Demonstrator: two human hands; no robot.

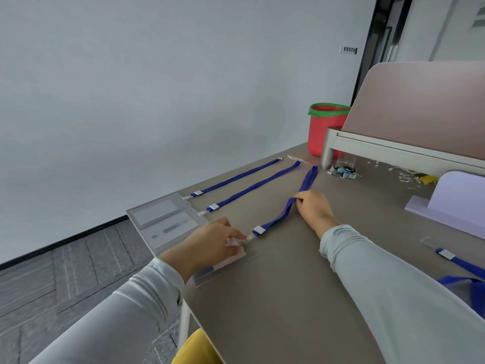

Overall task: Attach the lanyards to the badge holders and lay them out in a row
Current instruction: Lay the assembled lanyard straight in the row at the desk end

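At table (288, 298) left edge: first badge holder (157, 212) and second badge holder (173, 229) lie touching, first lanyard (236, 177) and second lanyard (252, 189) clipped on, straps straight, near parallel. Third badge holder (225, 266) sits just beside them, nearer the person. Left hand (210, 243) lies on it, pinching its top at the clip. Right hand (313, 208) pinches third lanyard (275, 219) mid-strap; strap kinked there, skewed to the other two.

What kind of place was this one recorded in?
Probably an office: a brown desk with a pinkish divider panel standing on it, grey carpet tiles on the floor, and a dark-framed glass door in the far corner.
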